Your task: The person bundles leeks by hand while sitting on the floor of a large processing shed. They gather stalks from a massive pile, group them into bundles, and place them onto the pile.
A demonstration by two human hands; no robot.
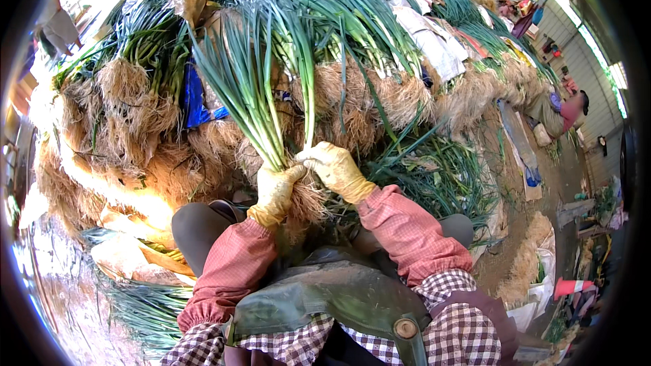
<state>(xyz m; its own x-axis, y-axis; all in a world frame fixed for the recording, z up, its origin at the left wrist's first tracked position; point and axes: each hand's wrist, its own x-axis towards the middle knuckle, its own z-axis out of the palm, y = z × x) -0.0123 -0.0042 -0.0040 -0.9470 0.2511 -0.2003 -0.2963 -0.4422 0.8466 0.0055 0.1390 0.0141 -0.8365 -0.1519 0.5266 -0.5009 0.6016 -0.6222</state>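
Your left hand (pixel 274 193) and right hand (pixel 337 171), both in yellow gloves, sit side by side at the root end of a bunch of green onions (pixel 271 74). Each grip is closed round the stalks just above the roots (pixel 308 203): left hand wrapped on the left of the bunch, right hand clasped on the right and a little higher. Both hands are touching or nearly touching each other.

Long axis of the bunch: near upright in the picture, running straight away from you. Roots hang below your grips toward your lap; green leaves fan out above and lean slightly left at the top. Neither hand is nearer the leaf end by much; the right hand sits marginally further up the stalk.

The bunch is off the ground, held above your green apron (pixel 325 298), between your knees. Pink sleeves (pixel 407 230) cover both forearms.

Around it:
- Directly behind the leaves, a stacked wall of bundled green onions (pixel 129 95), roots facing you. The held leaves overlap this wall, so the far end is close to it.
- A blue bag (pixel 195 98) shows between bundles, left of the held bunch.
- Loose green onions on the ground (pixel 441 176) lie just right of your right hand.
- More loose stalks (pixel 146 305) lie low at your left.
- Another person (pixel 566 112) sits well apart at the right, along the dirt floor (pixel 505 244).

Nothing stands between your hands and your lap.
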